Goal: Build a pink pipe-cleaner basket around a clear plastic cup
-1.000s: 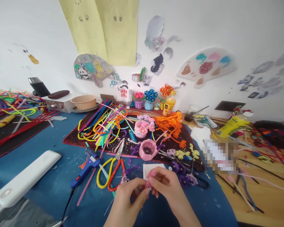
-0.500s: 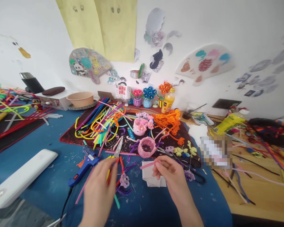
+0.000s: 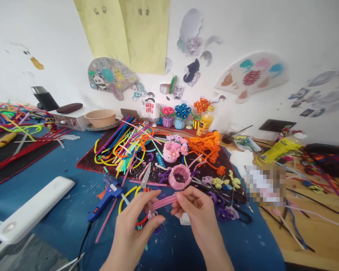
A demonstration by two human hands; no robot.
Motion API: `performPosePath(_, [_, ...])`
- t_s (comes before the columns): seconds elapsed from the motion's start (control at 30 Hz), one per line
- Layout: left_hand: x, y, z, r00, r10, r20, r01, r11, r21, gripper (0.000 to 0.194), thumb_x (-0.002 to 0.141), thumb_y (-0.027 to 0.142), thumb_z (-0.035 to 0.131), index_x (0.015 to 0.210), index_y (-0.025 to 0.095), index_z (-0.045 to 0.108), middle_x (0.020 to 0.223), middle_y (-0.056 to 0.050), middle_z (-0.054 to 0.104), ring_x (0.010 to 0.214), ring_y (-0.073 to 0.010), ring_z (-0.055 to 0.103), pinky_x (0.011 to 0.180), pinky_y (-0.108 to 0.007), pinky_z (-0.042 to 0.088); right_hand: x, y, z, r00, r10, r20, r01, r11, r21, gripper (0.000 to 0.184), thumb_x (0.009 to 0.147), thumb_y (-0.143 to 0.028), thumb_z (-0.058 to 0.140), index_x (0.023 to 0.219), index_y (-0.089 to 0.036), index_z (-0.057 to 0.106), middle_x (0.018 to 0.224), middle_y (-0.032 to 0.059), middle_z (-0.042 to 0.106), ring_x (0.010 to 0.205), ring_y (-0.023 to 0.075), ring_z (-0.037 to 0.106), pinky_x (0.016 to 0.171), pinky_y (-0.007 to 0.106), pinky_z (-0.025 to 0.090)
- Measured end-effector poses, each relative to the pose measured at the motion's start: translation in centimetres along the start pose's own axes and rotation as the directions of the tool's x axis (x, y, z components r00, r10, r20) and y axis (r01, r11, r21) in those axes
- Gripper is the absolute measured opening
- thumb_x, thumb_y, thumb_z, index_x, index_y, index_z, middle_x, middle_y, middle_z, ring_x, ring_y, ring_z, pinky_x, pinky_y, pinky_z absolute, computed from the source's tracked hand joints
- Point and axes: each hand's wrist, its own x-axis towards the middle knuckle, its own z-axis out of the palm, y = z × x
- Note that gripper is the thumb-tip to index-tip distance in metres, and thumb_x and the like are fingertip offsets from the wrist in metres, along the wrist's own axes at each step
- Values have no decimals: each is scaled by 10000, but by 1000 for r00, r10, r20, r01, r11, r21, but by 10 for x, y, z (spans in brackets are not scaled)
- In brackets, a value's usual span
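My right hand (image 3: 196,209) pinches a pink pipe cleaner (image 3: 165,201), which looks folded or doubled into strands. Its left end reaches the fingers of my left hand (image 3: 138,218), whose thumb and forefinger are spread apart. Just beyond the hands stands a pink fuzzy ring-shaped basket (image 3: 179,177). Behind my left hand lie scissors (image 3: 145,178), their handles partly covered. A lilac flower (image 3: 151,214) shows between the left thumb and fingers, lower down on the table. White paper (image 3: 184,219) is mostly hidden under my right hand.
A blue glue gun (image 3: 106,197) with a cord lies left of my hands, near a white lamp-like bar (image 3: 35,205). Colourful pipe cleaners (image 3: 124,146) cover the dark mat. A decorated pink pot (image 3: 171,151), orange pipe cleaners (image 3: 205,146) and purple flowers (image 3: 223,207) lie around.
My left hand has moved right, away from the scissors, to the pink pipe cleaner. My right hand has shifted slightly left, and the pipe cleaner now spans between both hands.
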Motion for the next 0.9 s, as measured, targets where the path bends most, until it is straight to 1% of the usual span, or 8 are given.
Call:
performPosePath(0.07, [5,9,7,999,17,-28,-19,998,-63,339,858,270,706,1179,301,600,977,29,724,812,-123,685,722,-181,519,-2,0,1,1000,0,21,0,1000,-7,297,706,-406,849,660,-159,690,570,26,720,462,142,671,441,212,530])
performPosePath(0.2, [9,14,11,991,90,-96,-98,992,-76,236,857,134,687,1048,265,641,916,39,737,806,-101,695,764,-158,507,-3,-5,-3,998,35,49,-34,999,-30,304,716,-411,843,664,-156,687,573,31,723,466,144,681,428,197,513])
performPosePath(0.33, [13,17,9,997,63,-54,-71,986,-152,141,850,152,699,954,241,666,841,35,733,741,-99,685,686,-155,512,-3,-10,-13,993,34,114,-25,997,-77,273,740,-411,826,761,-155,733,611,39,726,524,156,698,460,206,522])
performPosePath(0.43, [17,21,6,998,17,-63,-29,983,-183,57,856,175,692,880,226,680,780,28,730,685,-107,674,639,-168,511,-3,-14,-23,985,-25,169,58,979,-198,248,744,-379,826,890,-187,768,701,33,734,606,171,712,534,234,562])
performPosePath(0.57, [21,22,3,999,8,-44,-17,978,-207,60,846,169,696,855,229,692,784,31,742,706,-106,682,667,-161,516,-4,-19,-34,959,-175,222,258,865,-431,147,794,-323,780,899,-220,783,790,38,755,691,175,709,636,247,589])
performPosePath(0.67, [23,23,2,999,10,-41,-20,970,-243,82,837,158,701,862,237,695,799,39,744,734,-98,688,695,-147,518,-4,-22,-36,916,-269,299,390,771,-504,102,825,-292,752,905,-233,774,843,35,765,709,166,706,667,234,585])
performPosePath(0.77, [24,23,3,1000,-15,-25,7,958,-287,72,838,165,697,856,235,704,800,34,745,737,-103,693,688,-150,522,-4,-26,-35,876,-331,352,480,683,-551,60,851,-270,730,885,-226,751,820,21,752,681,149,700,646,205,574])
performPosePath(0.9, [23,20,6,994,-102,30,106,938,-329,38,833,214,708,859,237,724,827,19,756,777,-125,699,709,-173,525,-4,-27,-34,821,-378,428,572,551,-608,52,871,-255,715,896,-209,717,799,14,731,634,136,689,575,182,554])
